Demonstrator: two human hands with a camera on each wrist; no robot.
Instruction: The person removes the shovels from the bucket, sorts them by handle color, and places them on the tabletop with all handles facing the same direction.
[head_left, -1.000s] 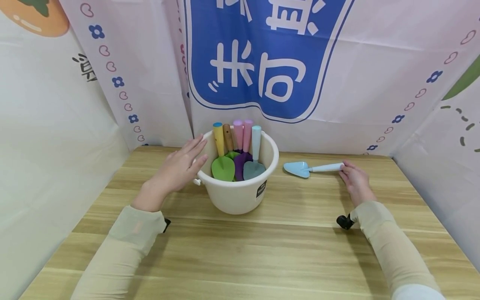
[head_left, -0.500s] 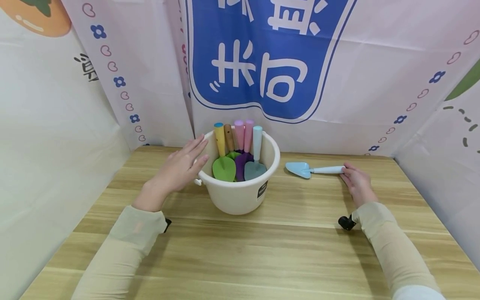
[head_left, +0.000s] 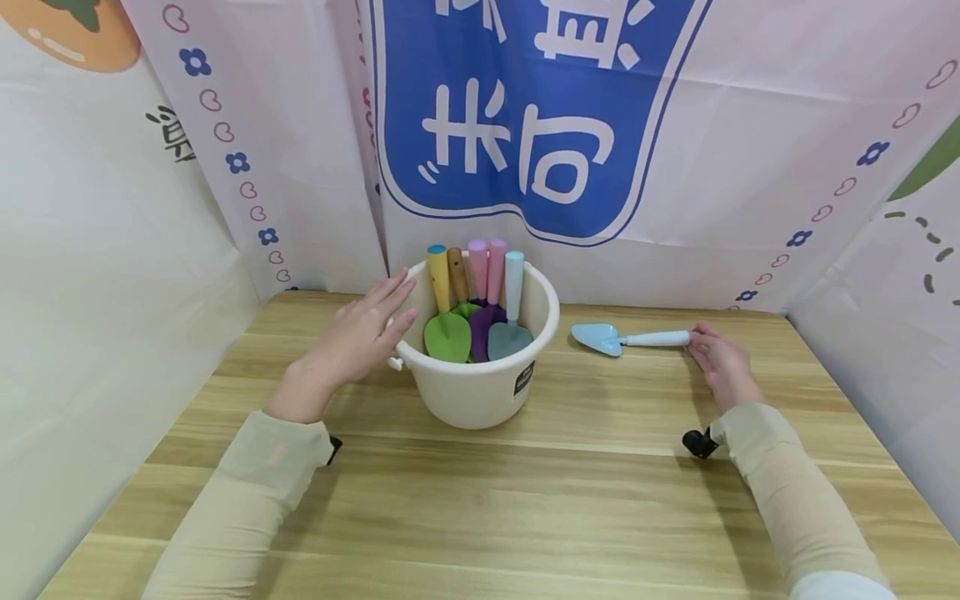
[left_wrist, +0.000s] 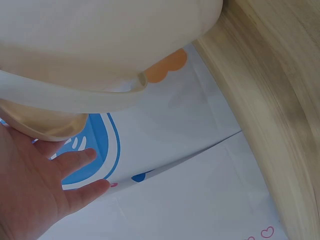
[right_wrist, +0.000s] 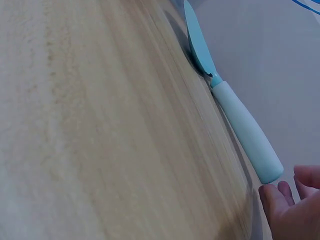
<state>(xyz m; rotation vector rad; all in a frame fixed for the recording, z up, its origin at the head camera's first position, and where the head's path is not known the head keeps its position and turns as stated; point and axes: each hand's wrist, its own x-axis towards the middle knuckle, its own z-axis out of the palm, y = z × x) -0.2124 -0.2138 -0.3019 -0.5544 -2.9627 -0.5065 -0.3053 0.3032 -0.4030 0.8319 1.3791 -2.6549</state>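
A white bucket (head_left: 465, 396) stands near the back of the table, holding several small trowels with their handles up. Among them are a green trowel (head_left: 447, 337) with a yellow handle, a purple-bladed one (head_left: 496, 275) and a grey-blue one (head_left: 510, 340). My left hand (head_left: 360, 333) lies against the bucket's left rim, fingers extended. Right of the bucket, a light blue trowel (head_left: 656, 339) lies flat, blade towards the bucket. My right hand (head_left: 723, 367) is at its handle end; in the right wrist view the fingertips (right_wrist: 267, 195) sit just beyond the handle, not wrapped round it.
The wooden table (head_left: 480, 517) reaches back to a hanging printed cloth (head_left: 667, 267) close behind the bucket and the trowel. More white cloth hangs along the left and right sides. A bucket carrying handle (left_wrist: 75, 95) shows in the left wrist view.
My right hand has shifted slightly right, its fingers easing off the end of the light blue trowel's handle. The left hand, bucket and trowels have stayed in place.
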